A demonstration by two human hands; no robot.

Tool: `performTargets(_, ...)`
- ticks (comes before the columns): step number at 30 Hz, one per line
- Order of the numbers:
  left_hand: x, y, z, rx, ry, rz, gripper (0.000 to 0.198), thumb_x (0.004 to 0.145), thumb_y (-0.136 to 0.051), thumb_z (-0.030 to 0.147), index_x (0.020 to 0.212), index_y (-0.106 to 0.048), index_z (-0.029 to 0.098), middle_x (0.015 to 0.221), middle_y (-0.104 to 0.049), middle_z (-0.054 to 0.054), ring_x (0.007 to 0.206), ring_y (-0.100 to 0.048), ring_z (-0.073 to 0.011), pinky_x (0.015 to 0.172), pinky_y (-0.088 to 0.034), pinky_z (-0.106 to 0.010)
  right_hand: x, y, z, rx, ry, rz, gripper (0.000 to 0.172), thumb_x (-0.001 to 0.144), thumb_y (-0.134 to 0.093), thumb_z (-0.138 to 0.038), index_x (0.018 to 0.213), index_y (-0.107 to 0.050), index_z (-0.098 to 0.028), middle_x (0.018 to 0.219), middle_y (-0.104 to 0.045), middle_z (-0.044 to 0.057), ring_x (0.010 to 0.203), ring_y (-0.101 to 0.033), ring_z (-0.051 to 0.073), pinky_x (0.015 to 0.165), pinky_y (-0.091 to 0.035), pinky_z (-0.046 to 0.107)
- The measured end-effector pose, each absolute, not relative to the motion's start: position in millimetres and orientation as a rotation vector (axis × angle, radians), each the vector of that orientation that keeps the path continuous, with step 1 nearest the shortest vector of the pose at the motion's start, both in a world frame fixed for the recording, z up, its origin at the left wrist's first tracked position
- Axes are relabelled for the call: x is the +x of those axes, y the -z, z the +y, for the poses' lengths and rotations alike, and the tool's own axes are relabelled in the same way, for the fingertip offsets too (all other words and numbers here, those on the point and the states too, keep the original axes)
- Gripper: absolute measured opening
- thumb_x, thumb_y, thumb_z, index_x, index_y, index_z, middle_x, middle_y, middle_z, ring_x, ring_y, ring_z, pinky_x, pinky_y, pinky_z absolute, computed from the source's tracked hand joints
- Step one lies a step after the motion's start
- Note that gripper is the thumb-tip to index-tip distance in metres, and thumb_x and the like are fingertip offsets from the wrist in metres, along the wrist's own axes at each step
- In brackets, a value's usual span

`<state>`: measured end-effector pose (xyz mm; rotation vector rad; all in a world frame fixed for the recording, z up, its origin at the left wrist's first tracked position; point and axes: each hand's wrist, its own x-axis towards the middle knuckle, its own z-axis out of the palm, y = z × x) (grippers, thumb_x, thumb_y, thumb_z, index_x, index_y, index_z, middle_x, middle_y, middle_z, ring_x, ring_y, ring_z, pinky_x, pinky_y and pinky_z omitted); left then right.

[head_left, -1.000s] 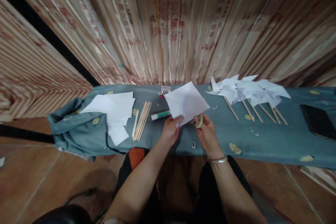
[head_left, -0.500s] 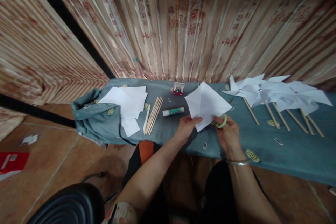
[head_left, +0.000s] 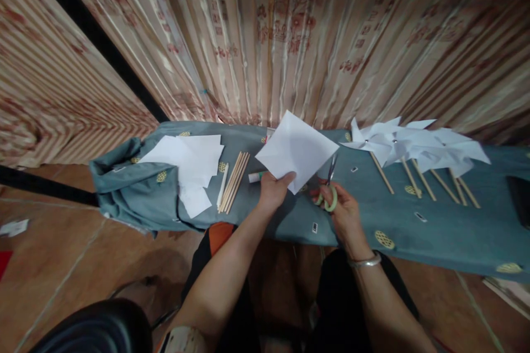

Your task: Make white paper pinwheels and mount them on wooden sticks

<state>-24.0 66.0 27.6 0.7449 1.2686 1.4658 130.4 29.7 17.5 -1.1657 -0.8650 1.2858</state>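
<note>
A square sheet of white paper (head_left: 296, 146), turned corner-up, is pinched at its lower corner by my left hand (head_left: 275, 190). Faint crease lines run across it. To its right, my right hand (head_left: 342, 207) grips scissors (head_left: 328, 198) by their pale green handles, blades pointing up and apart from the paper. Partly covered by the sheet and my left hand is a glue stick (head_left: 254, 177). Left of it lie several wooden sticks (head_left: 234, 182) and a white pen-like stick (head_left: 222, 185).
More white paper sheets (head_left: 199, 157) lie at the left on the grey-green cloth (head_left: 285, 226). Several white paper pinwheels (head_left: 414, 143) on wooden sticks lie at the right. A dark object (head_left: 518, 198) rests at the right edge. A black stool (head_left: 91, 331) stands lower left.
My left hand has lifted the paper up and leftward, now over the glue stick and red box. My right hand has let go of the paper and turned the scissors so their blades show.
</note>
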Motion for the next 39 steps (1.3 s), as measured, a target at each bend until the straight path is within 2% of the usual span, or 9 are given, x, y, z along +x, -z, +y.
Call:
performTargets(3,-31,-32,71,0.704,-1.562,1.241,0.020,0.058,-0.079,0.015,0.076,-0.072,0.015,0.085,-0.075,-0.007,0.082,-0.068,-0.0248,0.078,-0.052,-0.035,128,-19,14,-1.177,-1.390,-0.983,0.041,0.070,-0.077,-0.052,0.096,-0.071,-0.022,0.072,-0.072,0.002,0.060,-0.063,0.014,0.054,-0.049,0.024)
performTargets(12,-32,-41,72,0.605,-1.618,1.101,0.034,0.052,-0.081,0.023,0.082,-0.068,0.014,0.080,-0.072,-0.004,0.074,-0.066,-0.0206,0.074,-0.053,-0.035,123,-18,-16,-1.226,-1.590,-1.233,0.046,0.063,-0.082,-0.046,0.099,-0.072,-0.019,0.065,-0.062,-0.002,0.059,-0.056,0.010,0.054,-0.046,0.023)
performTargets(17,-30,-41,71,0.579,-1.596,1.088,0.033,0.051,-0.082,0.022,0.079,-0.068,0.014,0.078,-0.071,-0.005,0.071,-0.064,-0.0196,0.071,-0.052,-0.034,125,-17,-15,-1.224,-1.623,-1.252,0.047,0.065,-0.081,-0.048,0.100,-0.073,-0.019,0.064,-0.061,-0.002,0.056,-0.054,0.010,0.053,-0.045,0.023)
performTargets(30,-28,-37,73,0.596,-1.578,1.092,0.035,0.051,-0.082,0.026,0.081,-0.069,0.013,0.083,-0.073,-0.007,0.076,-0.066,-0.0208,0.077,-0.052,-0.034,126,-19,-11,-1.227,-1.671,-1.220,0.046,0.062,-0.083,-0.046,0.098,-0.074,-0.020,0.062,-0.064,-0.002,0.055,-0.057,0.010,0.053,-0.048,0.022)
performTargets(39,-27,-35,73,0.606,-1.595,1.101,0.034,0.050,-0.082,0.026,0.078,-0.069,0.013,0.081,-0.073,-0.006,0.073,-0.065,-0.0196,0.074,-0.051,-0.034,125,-19,-11,-1.239,-1.668,-1.202,0.045,0.059,-0.084,-0.046,0.095,-0.075,-0.019,0.062,-0.065,-0.001,0.054,-0.057,0.010,0.053,-0.050,0.023)
